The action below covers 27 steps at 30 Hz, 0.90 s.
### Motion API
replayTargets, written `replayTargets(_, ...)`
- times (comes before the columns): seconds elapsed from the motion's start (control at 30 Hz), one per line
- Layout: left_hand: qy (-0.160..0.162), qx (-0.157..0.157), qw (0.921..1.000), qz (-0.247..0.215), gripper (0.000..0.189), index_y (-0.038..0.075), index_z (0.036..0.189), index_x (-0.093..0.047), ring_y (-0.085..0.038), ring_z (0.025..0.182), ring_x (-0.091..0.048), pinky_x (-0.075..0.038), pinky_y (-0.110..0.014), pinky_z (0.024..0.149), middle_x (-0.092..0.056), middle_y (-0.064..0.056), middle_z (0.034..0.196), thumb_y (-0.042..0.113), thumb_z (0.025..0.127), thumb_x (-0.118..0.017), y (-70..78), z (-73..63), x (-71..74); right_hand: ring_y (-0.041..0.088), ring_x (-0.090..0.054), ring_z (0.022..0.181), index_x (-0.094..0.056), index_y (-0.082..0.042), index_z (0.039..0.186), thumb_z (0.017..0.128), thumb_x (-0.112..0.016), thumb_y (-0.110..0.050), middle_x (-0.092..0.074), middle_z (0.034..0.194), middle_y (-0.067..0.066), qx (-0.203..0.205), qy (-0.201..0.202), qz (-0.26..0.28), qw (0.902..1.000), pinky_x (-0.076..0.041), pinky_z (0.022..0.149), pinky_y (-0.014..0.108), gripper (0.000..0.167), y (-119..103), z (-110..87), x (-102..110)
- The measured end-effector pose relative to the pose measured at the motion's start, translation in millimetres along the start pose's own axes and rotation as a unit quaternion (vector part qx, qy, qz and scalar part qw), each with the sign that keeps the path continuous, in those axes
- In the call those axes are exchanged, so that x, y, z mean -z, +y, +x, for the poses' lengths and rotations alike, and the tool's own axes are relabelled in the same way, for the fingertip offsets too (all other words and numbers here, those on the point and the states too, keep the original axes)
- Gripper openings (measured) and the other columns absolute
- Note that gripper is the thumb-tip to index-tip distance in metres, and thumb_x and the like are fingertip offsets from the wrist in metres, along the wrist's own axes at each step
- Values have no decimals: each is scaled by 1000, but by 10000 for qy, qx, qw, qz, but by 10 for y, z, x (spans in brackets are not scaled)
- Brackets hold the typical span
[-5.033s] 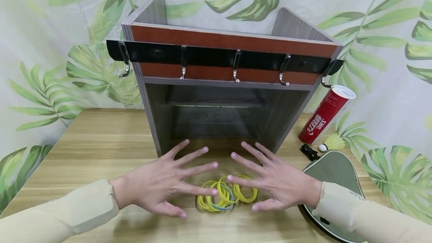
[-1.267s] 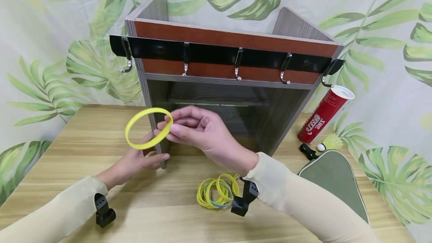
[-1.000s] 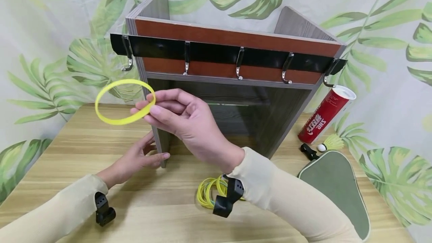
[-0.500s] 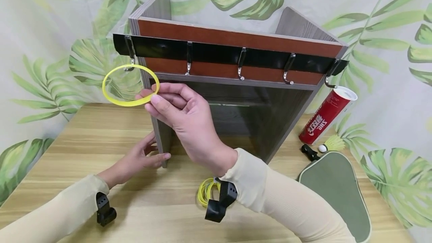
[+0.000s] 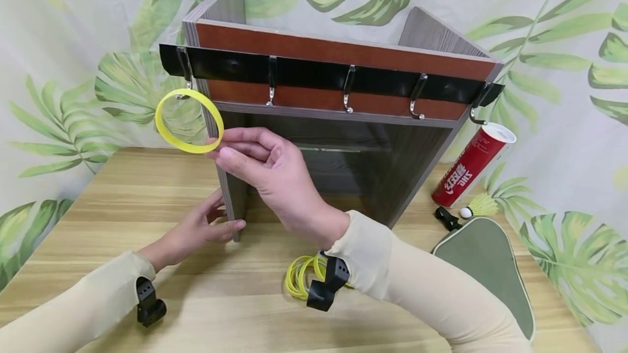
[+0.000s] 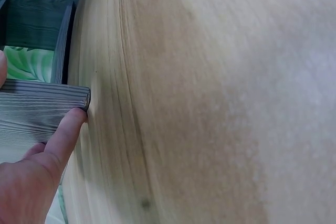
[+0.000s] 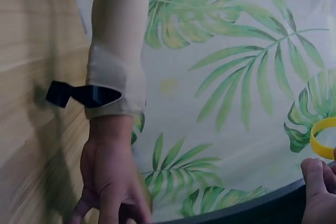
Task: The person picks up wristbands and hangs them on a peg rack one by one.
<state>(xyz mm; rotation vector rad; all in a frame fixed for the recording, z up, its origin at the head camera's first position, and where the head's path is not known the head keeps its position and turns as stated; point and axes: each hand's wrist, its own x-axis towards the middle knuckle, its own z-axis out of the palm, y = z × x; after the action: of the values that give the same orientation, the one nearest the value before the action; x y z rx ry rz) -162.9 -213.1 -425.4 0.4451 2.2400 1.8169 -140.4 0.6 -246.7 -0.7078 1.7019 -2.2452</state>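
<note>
One thin round yellow plastic-looking ring [image 5: 196, 149] is at the left, by the leftmost curved silver metal hook [image 5: 185, 66]; contact unclear. Right hand [image 5: 279, 178] pinches it, thumb against fingers; left hand [image 5: 198, 231], partly spread, grips the flat grey wood-grain side panel [image 5: 237, 200] low down. Judged step: aligning ring with hook. Next move likely calls for slipping it over.

Left sleeve [image 5: 73, 304] and right sleeve [image 5: 436, 287]: long, cream fabric, each finished with a wide cuff [image 5: 365, 255]. Left wrist unit [image 5: 149, 301] and right wrist unit [image 5: 330, 282]: black, angular block with small round holes, joined to a curved section, located at the cuff edge.
</note>
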Motion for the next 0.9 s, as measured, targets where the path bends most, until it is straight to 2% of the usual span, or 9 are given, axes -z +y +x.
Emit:
replayTargets(0.1,-7,-25,10000,-16,86,29,168,-21,-46,137,-46,-64,-35,87,-42,-27,156,14,100,-72,0,-1,10,40,-65,129,-58,6,135,102,-62,1,-65,137,31,-41,-162,-158,9997,-55,110,33,33,11,-18,91)
replayTargets(0.3,-9,-33,10000,-68,88,26,169,-19,-46,137,-46,-64,-35,87,-39,-29,158,12,100,-71,9,-2,15,34,-69,126,-60,4,134,105,-61,-5,-68,136,26,-260,-244,-731,9967,-56,110,37,31,54,-95,367)
replayTargets(0.43,-21,-23,9999,-120,88,24,169,-18,-48,138,-45,-64,-36,88,-38,-30,159,12,100,-71,25,-2,3,26,-75,116,-65,4,128,105,-62,-7,-73,128,24,-611,-416,-1411,9872,-60,103,35,25,147,-161,655)
replayTargets(0.57,-29,40,9999,-150,89,24,169,-17,-46,137,-46,-64,-36,88,-40,-30,158,12,100,-72,37,8,-13,28,-77,110,-68,6,123,104,-62,-4,-75,120,25,-1126,-954,-2079,9670,-63,96,33,22,274,-255,1016)
replayTargets(0.67,-12,84,9998,-158,89,23,169,-17,-43,136,-48,-64,-36,88,-41,-30,157,12,100,-72,35,17,-20,31,-76,109,-69,6,122,103,-63,-3,-76,118,24,-1426,-1445,-2610,9438,-64,94,36,22,375,-326,1286)
replayTargets(0.8,9,86,9999,-130,88,22,169,-17,-43,137,-47,-64,-36,87,-41,-30,157,12,100,-72,37,7,-16,40,-73,111,-70,5,123,103,-65,-5,-76,119,24,-1754,-1949,-3152,9121,-61,99,50,23,523,-399,1586)
replayTargets(0.9,19,85,9999,-86,88,22,169,-18,-44,137,-47,-64,-36,87,-41,-30,156,12,100,-71,50,-15,-5,44,-71,115,-70,6,125,103,-65,-6,-74,122,26,-1962,-2276,-3272,8959,-61,100,43,26,629,-438,1749)
